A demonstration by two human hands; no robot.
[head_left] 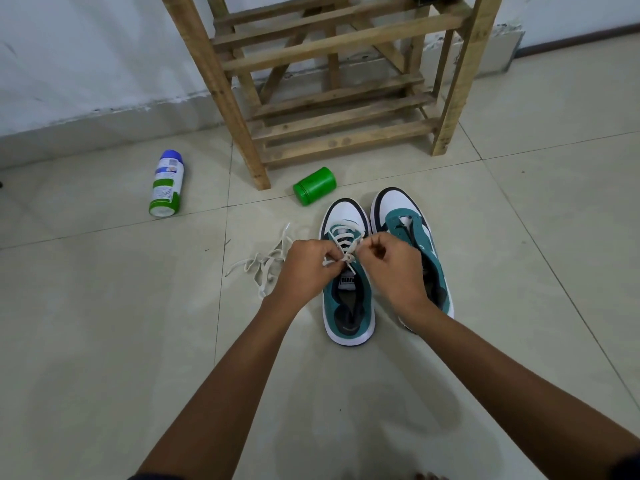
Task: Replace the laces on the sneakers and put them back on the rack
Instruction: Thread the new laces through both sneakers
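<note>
Both the left hand (pixel 304 268) and the right hand (pixel 394 261) are pinching the ends of a white lace (pixel 341 237) over the tongue of the left sneaker (pixel 348 271), apparently knotting a lacing that is nearly finished. The right sneaker (pixel 412 244) is standing just beside it with bare eyelets, a loose lace (pixel 266 263) is lying on the tiled floor (pixel 104 323), and the wooden rack (pixel 332 98) beyond is waiting for both.

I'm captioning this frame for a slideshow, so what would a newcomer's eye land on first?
First, the two hands, left hand and right hand, pinching a white lace over the left sneaker at the centre. Beside it, the right sneaker has no lace. A loose lace lies on the floor to the left, below the wooden rack.
</note>
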